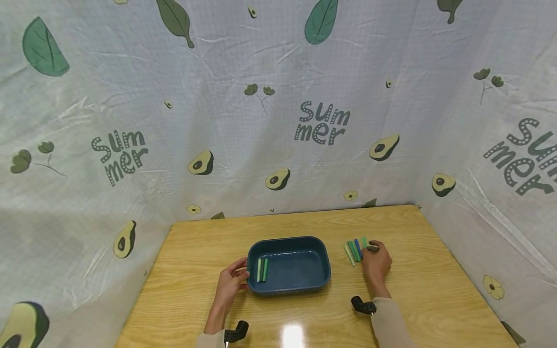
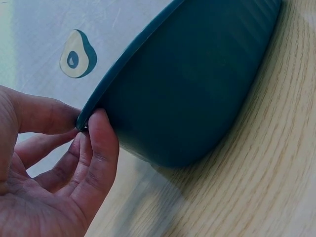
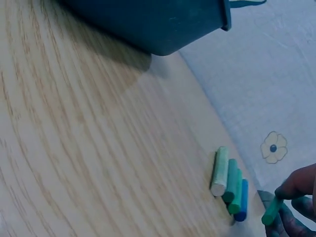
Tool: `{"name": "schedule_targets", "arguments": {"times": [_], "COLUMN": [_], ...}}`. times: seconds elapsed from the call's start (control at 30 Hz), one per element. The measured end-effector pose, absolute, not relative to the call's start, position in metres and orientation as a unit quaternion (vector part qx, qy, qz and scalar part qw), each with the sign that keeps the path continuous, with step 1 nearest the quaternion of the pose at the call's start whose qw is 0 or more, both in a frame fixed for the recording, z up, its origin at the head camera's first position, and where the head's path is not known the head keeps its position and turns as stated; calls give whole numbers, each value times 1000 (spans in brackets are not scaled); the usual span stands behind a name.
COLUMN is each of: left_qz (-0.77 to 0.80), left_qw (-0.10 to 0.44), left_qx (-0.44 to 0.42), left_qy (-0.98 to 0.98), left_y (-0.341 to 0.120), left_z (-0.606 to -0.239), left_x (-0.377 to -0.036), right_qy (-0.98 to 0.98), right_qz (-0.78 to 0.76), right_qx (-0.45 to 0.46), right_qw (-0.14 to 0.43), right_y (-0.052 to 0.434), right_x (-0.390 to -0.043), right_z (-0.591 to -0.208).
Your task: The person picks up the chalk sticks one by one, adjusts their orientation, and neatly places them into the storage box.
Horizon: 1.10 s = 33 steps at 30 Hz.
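Head view shows both hands working at a wooden desk (image 1: 187, 270). The left hand (image 1: 228, 285) pinches the rim of a dark blue tray (image 1: 289, 291) at its left end; the left wrist view shows the thumb on one side of the rim and curled fingers on the other. The right hand (image 1: 376, 263) pinches a light green stick (image 3: 272, 212) between thumb and fingers, beyond the right side of the tray and well apart from it.

Just beside the right hand, four sticks lie on the desk in a slanting row, close together: a pale stick (image 3: 219, 173) on the side nearest the tray, then a teal stick (image 3: 230, 180), a green stick (image 3: 236, 192) and, nearest the right hand, a blue stick (image 3: 241, 200).

The tray rests on the desk between the hands. Inside, near its left end, a pale green stick (image 1: 259, 269) and a bright green stick (image 1: 265, 269) lie side by side; whether the dark strip between them is another stick cannot be told.

Beige sleeves (image 1: 393, 324) cover the forearms, and a black device (image 1: 237, 332) sits at each wrist. Behind the desk hangs a whitish cloth (image 1: 235, 130) printed with avocados, leaves, flowers and the word "summer".
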<state>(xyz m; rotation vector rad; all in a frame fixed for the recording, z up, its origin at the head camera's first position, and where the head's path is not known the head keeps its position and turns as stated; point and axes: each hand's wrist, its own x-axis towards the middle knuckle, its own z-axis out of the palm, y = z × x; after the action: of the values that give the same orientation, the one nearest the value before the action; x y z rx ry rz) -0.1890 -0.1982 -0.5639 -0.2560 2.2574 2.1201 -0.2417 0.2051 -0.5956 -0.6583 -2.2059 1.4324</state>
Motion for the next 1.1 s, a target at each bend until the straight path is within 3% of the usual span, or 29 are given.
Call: {"name": "schedule_targets", "arguments": {"times": [0.37,0.7,1.1], "left_qz": [684,683,682], "left_qw": [20,19,17], "left_qx": [-84,-85,-84], "left_qy": [725,725,726], "left_y": [-197,-197,-198], "left_z": [-562,-562,-563], "left_x": [-188,-188,-187], "right_qy": [-821,-772,-710], "right_qz": [509,616,696], "right_qx": [-192,-153,-102], "right_qw": [174,34,-32], "right_y": [214,222,222], "right_x": [-236,-229,-221], "right_z": [-579,-569,-549]}}
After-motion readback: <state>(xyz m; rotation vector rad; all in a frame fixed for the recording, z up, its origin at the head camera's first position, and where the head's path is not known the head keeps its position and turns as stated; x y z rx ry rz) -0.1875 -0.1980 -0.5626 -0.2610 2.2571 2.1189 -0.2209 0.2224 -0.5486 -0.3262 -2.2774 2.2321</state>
